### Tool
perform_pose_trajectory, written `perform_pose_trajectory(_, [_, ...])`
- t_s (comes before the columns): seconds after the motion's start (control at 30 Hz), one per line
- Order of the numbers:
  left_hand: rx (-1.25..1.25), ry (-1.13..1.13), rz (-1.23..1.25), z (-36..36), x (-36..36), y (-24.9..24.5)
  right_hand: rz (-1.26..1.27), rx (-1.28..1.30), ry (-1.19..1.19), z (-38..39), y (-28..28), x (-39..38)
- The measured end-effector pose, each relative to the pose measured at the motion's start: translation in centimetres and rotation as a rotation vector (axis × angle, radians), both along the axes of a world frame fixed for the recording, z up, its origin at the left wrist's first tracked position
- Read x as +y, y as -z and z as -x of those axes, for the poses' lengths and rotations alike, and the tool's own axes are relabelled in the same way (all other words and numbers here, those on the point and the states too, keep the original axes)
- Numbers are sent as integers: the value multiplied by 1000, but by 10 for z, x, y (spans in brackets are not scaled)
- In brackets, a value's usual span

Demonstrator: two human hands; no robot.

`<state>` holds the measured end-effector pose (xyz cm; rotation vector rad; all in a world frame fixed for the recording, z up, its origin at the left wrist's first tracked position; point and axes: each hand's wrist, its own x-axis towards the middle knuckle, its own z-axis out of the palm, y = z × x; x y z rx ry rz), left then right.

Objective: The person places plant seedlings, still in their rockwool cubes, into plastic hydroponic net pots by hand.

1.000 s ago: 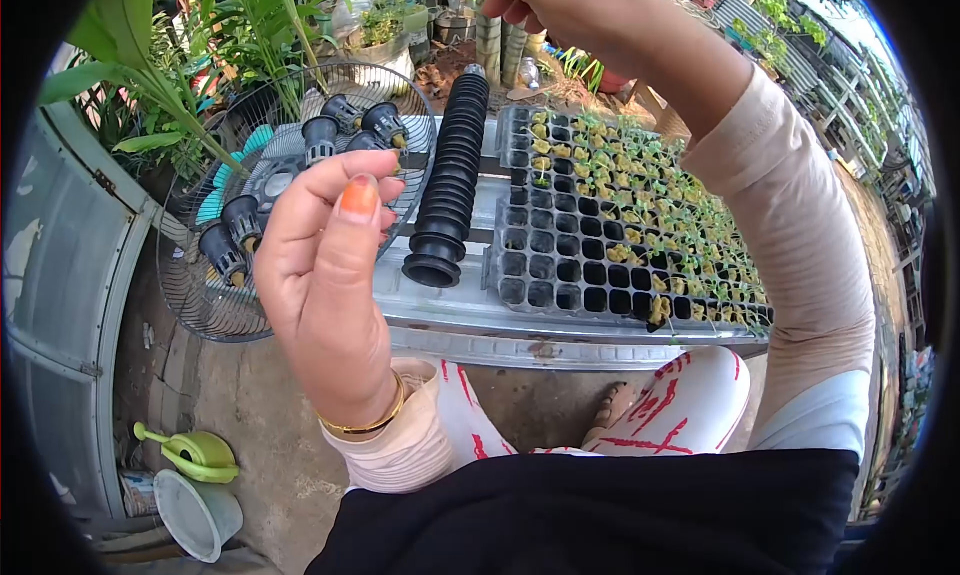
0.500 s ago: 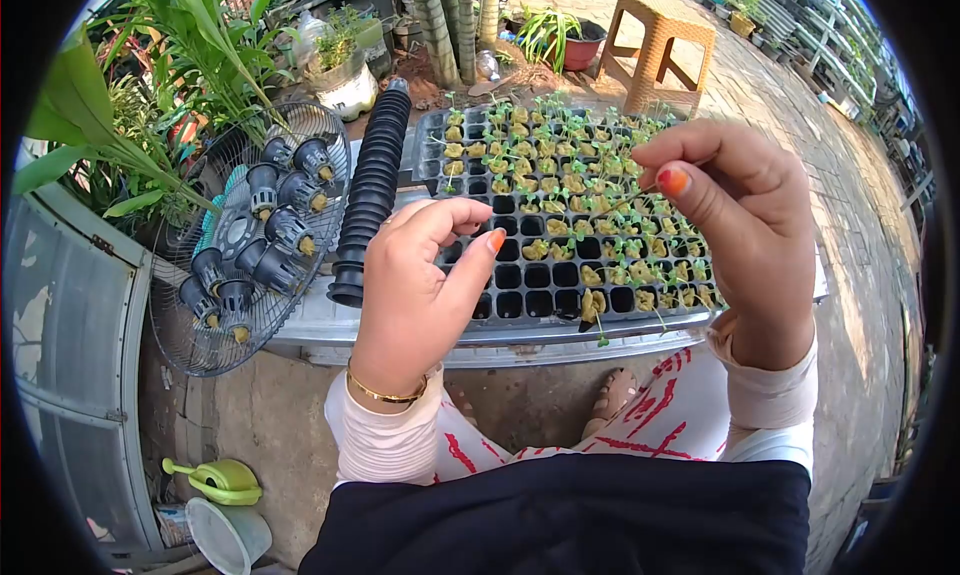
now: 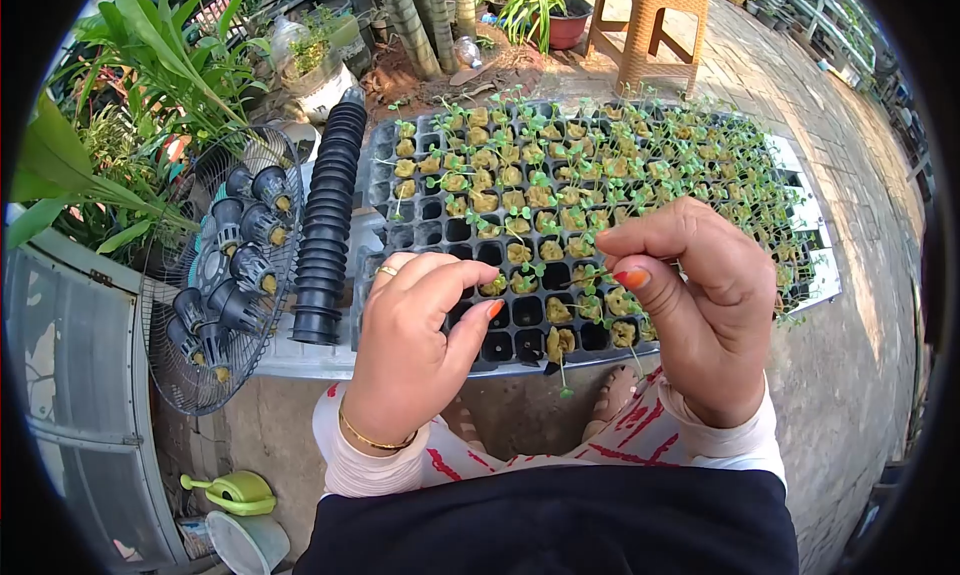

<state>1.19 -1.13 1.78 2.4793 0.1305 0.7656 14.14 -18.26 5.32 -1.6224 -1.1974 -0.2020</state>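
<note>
A black seedling tray (image 3: 430, 235) holds many tan plugs with thin green sprouts, with several vacant cells towards its near left part. Over the near left cells hovers my left hand (image 3: 425, 325), thumb and index finger apart, beside a plug (image 3: 493, 285) with a sprout. My right hand (image 3: 705, 300) is above the near middle part, its thumb and index finger pinched together. Something thin seems to be at those fingertips, too small to tell from the sprouts behind. One plug (image 3: 560, 344) sits at the tray's near edge, its sprout hanging over.
Left of the tray lies a stack of black net cups (image 3: 329, 215). Beyond it, a wire basket (image 3: 170, 360) holds net cups with plugs. A brown stool (image 3: 655, 25) stands behind. A green watering can (image 3: 240, 492) and a pale bucket (image 3: 245, 543) are at lower left.
The view has shifted right. My right hand has come lower and closer to my left hand, nearer the tray. My left hand keeps its finger gap.
</note>
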Motion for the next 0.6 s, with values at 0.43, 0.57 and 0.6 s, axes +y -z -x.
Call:
perform_pose_trajectory(0.43, [99,22,-30,-10,-3,-2,46,13,5,-9,-2,-9])
perform_pose_trajectory(0.57, [116,55,-33,-7,-2,-6,50,-22,-13,-9,1,-8])
perform_pose_trajectory(0.6, [116,55,-32,-7,-2,-7,50,-33,-6,-9,1,-8])
